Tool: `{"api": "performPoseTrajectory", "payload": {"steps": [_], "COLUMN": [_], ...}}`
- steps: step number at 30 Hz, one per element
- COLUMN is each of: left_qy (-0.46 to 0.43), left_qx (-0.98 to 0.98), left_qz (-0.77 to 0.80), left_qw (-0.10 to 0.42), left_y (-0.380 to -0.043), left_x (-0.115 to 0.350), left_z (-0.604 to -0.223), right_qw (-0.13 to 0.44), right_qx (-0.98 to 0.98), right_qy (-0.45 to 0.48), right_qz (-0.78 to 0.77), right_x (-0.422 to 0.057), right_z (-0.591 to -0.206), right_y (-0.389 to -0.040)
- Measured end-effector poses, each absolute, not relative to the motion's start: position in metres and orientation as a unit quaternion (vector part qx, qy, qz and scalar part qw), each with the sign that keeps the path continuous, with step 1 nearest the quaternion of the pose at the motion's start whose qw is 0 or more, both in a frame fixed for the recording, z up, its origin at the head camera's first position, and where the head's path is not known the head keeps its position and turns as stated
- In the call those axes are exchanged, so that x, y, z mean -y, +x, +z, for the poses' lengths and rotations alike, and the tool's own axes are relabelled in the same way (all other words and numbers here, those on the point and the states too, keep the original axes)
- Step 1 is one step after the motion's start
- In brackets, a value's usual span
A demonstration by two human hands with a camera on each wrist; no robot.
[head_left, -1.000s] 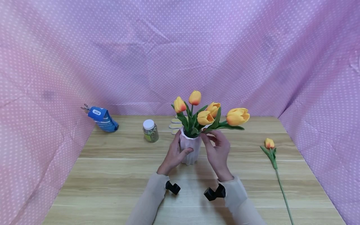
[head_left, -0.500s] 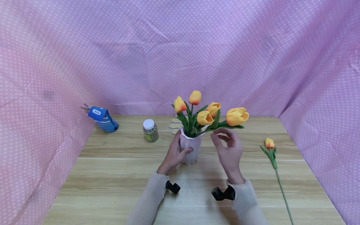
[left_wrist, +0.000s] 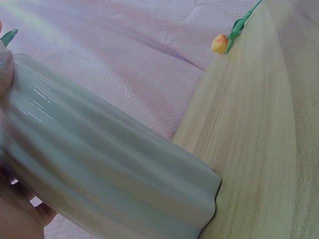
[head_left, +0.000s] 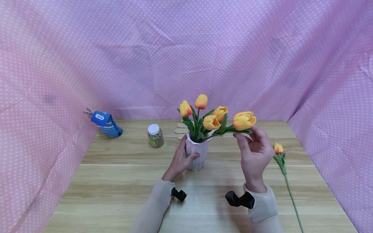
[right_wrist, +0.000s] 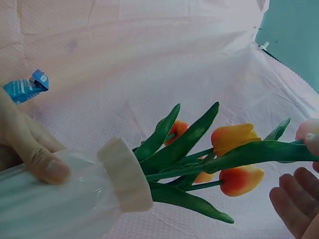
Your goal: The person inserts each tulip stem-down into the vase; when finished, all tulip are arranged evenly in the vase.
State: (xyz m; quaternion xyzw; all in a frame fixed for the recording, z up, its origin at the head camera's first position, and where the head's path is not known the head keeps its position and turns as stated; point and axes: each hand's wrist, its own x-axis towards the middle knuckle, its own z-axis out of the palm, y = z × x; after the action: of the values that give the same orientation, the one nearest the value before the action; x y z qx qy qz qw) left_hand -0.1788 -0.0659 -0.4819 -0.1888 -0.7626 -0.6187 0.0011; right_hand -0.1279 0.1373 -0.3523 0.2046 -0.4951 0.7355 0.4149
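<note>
A ribbed pale vase (head_left: 196, 155) stands upright on the table, holding several yellow-orange tulips (head_left: 211, 122) with green leaves. My left hand (head_left: 178, 161) grips its left side, thumb across the front; the left wrist view shows the vase's ribbed wall (left_wrist: 114, 154) up close. One tulip (head_left: 244, 121) leans far out to the right. Just under its bloom is my right hand (head_left: 256, 155), with fingers loosely bent and thumb apart from them. In the right wrist view the thumb (right_wrist: 312, 143) overlaps that bloom at the frame's edge; firm contact is hard to tell.
Another tulip (head_left: 278, 149) lies on the wooden table (head_left: 116, 194) at the right. Left of the vase stands a white-lidded jar (head_left: 155, 137), and farther left a blue clipped bag (head_left: 107, 124). A striped glove-like item (head_left: 181, 130) lies partly behind the vase. Pink dotted cloth (head_left: 186, 58) surrounds the table.
My right hand has let go of the leaning tulip's stem near the vase mouth and moved right, out to below its bloom. The left hand and vase stay put.
</note>
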Motion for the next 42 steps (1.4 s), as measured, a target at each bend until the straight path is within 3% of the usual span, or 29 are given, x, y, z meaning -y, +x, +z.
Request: {"api": "performPoseTrajectory", "payload": {"steps": [22,30,42], "left_qy": [-0.194,-0.192,-0.188], "left_qx": [0.764,0.766,0.765], "left_qz": [-0.615,-0.613,-0.616], "left_qw": [0.007,0.01,0.008], "left_y": [-0.18,-0.18,-0.179], "left_x": [0.066,0.067,0.067], "left_z": [-0.483,-0.483,-0.482], "right_qw": [0.495,0.478,0.437], "right_qx": [0.45,0.495,0.53], "right_qy": [0.214,0.203,0.259], "right_qz": [0.712,0.697,0.679], "right_x": [-0.124,-0.117,-0.104], "right_z": [-0.351,-0.353,-0.368], "right_y": [-0.118,-0.115,-0.123]}}
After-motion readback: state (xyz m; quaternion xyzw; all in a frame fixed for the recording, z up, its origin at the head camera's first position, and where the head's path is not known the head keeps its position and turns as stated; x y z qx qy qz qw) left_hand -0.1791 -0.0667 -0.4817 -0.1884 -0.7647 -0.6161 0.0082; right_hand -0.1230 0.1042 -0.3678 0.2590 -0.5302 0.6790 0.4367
